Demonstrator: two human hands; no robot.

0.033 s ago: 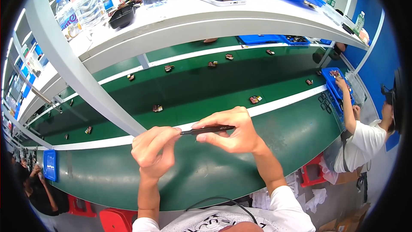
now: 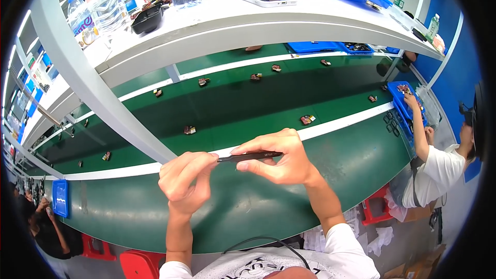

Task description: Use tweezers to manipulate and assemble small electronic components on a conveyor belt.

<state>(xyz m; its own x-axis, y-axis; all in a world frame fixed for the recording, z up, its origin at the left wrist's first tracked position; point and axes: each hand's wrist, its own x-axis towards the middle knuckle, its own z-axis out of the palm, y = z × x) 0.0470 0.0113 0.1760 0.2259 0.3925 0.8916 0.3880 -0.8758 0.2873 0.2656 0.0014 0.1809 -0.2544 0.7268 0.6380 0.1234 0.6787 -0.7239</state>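
Note:
Black tweezers lie level between my hands, above the near green work surface. Around their wider end, the thumb and fingers of my right hand are closed. My left hand pinches the narrow tip end with thumb and fingertips; whether anything small sits at the tip is hidden by those fingers. Beyond my hands, small dark-red and black parts lie spaced out on a green conveyor belt; the nearest are one part past my right hand and another part past my left.
A white shelf spans above the belt, bearing bottles, a tablet and blue trays. Its slanted white post comes down beside my left hand. At right, a co-worker reaches into a blue bin. A blue tray stands far left.

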